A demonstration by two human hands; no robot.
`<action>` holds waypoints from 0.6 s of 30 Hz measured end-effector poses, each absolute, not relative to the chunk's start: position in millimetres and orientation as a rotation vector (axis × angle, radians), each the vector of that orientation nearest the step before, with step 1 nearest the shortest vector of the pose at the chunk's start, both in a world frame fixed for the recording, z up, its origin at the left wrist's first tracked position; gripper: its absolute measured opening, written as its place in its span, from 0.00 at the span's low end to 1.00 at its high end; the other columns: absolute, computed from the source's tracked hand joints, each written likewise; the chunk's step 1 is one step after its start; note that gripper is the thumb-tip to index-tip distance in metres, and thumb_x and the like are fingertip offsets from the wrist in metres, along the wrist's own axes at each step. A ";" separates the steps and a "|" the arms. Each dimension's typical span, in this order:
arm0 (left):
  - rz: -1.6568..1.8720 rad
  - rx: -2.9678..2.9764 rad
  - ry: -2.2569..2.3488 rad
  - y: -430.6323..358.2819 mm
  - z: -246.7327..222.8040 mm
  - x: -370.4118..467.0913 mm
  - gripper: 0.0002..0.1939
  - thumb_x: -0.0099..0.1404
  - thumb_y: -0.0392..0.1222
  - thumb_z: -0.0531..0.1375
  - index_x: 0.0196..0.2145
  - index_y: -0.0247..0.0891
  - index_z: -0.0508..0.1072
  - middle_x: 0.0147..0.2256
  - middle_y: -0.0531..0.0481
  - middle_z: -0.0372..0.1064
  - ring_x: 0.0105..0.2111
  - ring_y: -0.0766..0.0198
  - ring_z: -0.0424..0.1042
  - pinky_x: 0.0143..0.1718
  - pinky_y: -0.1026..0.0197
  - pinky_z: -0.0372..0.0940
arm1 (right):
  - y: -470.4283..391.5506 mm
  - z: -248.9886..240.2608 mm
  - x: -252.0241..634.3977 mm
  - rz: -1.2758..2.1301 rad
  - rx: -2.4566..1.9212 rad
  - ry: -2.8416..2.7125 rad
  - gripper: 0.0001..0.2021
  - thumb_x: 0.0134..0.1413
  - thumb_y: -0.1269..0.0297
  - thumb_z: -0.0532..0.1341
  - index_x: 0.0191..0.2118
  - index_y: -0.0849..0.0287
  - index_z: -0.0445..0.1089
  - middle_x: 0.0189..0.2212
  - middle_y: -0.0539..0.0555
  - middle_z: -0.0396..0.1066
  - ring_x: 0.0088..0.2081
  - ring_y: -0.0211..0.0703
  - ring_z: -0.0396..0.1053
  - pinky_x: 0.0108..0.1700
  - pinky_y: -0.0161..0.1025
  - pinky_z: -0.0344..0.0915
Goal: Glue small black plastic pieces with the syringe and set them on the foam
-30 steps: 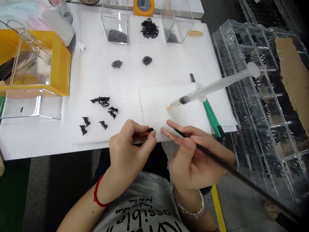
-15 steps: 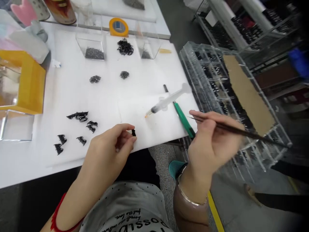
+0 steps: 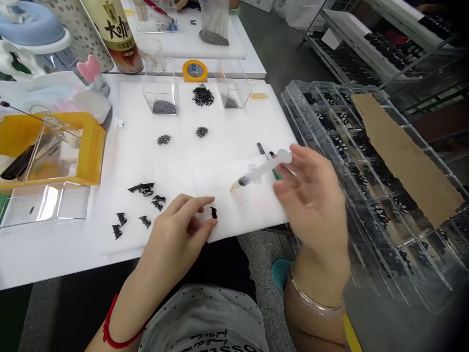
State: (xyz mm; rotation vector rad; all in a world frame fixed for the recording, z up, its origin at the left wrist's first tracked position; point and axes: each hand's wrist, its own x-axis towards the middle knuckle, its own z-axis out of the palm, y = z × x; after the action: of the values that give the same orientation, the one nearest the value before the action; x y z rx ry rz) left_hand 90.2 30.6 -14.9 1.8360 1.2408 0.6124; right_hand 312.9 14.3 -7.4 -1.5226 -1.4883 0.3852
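Note:
My left hand (image 3: 179, 227) rests at the white board's (image 3: 234, 142) front edge, thumb and forefinger apart on either side of a small black piece (image 3: 214, 212), with a slight gap above it. My right hand (image 3: 315, 195) is open and blurred, its fingers apart beside the plunger end of a clear syringe (image 3: 258, 171). The syringe lies on the board with its orange tip pointing left. A green tool (image 3: 277, 174) is partly hidden behind my right fingers. Several black bat-shaped pieces (image 3: 145, 221) lie left of my left hand.
Small black heaps (image 3: 201, 132), clear boxes (image 3: 159, 100) and orange tape (image 3: 195, 71) stand farther back. A yellow organiser (image 3: 93, 151) is at the left, a can (image 3: 119, 41) behind it. Stacked clear trays (image 3: 330, 142) with brown cardboard (image 3: 406, 156) are at the right.
The tweezers are no longer visible in my right hand, whose fingers have opened near the syringe. My left fingers have parted slightly around the black piece. The view has shifted.

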 end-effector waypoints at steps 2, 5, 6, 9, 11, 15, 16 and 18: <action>0.608 1.830 1.233 30.7 -15.2 89.5 0.09 0.63 0.39 0.59 0.42 0.39 0.75 0.35 0.51 0.66 0.22 0.71 0.71 0.24 0.65 0.68 | 17.6 -8.5 289.5 0.729 -1.208 -1.490 0.32 0.56 0.61 0.63 0.64 0.47 0.51 0.56 0.56 0.64 0.59 0.49 0.63 0.56 0.51 0.67; 0.640 1.831 1.225 30.1 -17.6 89.2 0.08 0.63 0.39 0.60 0.40 0.38 0.75 0.35 0.51 0.66 0.22 0.71 0.71 0.23 0.65 0.68 | 26.2 -7.2 269.3 0.718 -1.058 -1.389 0.15 0.61 0.65 0.59 0.53 0.49 0.65 0.39 0.50 0.72 0.44 0.42 0.72 0.50 0.47 0.71; 0.650 1.826 1.220 29.9 -18.6 89.2 0.08 0.63 0.39 0.60 0.41 0.38 0.76 0.36 0.50 0.66 0.22 0.71 0.70 0.23 0.65 0.67 | 28.9 -4.9 267.7 0.700 -0.973 -1.288 0.10 0.62 0.66 0.58 0.48 0.48 0.68 0.33 0.48 0.71 0.37 0.40 0.72 0.45 0.46 0.72; 0.665 1.792 1.210 29.9 -21.2 89.2 0.09 0.62 0.38 0.61 0.40 0.38 0.77 0.36 0.50 0.67 0.20 0.72 0.69 0.21 0.65 0.67 | 35.4 4.1 272.5 0.839 -0.737 -0.998 0.07 0.57 0.60 0.62 0.42 0.39 0.70 0.22 0.44 0.57 0.22 0.37 0.59 0.29 0.39 0.68; 0.660 1.770 1.208 30.3 -21.9 89.0 0.09 0.62 0.38 0.61 0.40 0.38 0.77 0.36 0.50 0.67 0.20 0.73 0.69 0.20 0.66 0.67 | 39.7 5.7 276.4 1.093 -0.633 -0.868 0.04 0.54 0.53 0.63 0.35 0.42 0.70 0.18 0.44 0.49 0.18 0.36 0.50 0.23 0.37 0.62; 0.652 1.760 1.207 31.0 -21.3 88.6 0.09 0.62 0.36 0.61 0.40 0.36 0.77 0.36 0.50 0.67 0.20 0.75 0.69 0.20 0.68 0.67 | 47.9 -9.9 274.3 1.455 -0.239 -0.613 0.28 0.52 0.38 0.55 0.16 0.57 0.53 0.12 0.42 0.41 0.15 0.31 0.43 0.20 0.34 0.54; 0.653 1.759 1.207 31.2 -20.9 88.6 0.09 0.62 0.36 0.61 0.40 0.35 0.77 0.36 0.50 0.67 0.20 0.75 0.70 0.20 0.68 0.67 | 48.9 -15.3 272.7 1.462 -0.192 -0.536 0.30 0.52 0.37 0.54 0.15 0.58 0.49 0.11 0.41 0.40 0.15 0.30 0.41 0.20 0.33 0.53; 0.647 1.758 1.208 31.5 -20.2 88.8 0.09 0.62 0.35 0.60 0.40 0.34 0.77 0.36 0.50 0.67 0.20 0.75 0.70 0.21 0.69 0.67 | 49.1 -23.9 270.0 1.448 -0.208 -0.380 0.31 0.54 0.37 0.52 0.15 0.59 0.47 0.10 0.41 0.40 0.14 0.30 0.40 0.19 0.31 0.50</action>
State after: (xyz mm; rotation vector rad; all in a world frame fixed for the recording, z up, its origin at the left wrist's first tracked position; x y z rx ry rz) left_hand 88.8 31.5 -20.2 1.7581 1.2079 0.6466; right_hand 270.0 49.1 -23.9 -0.2085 -0.3799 1.4477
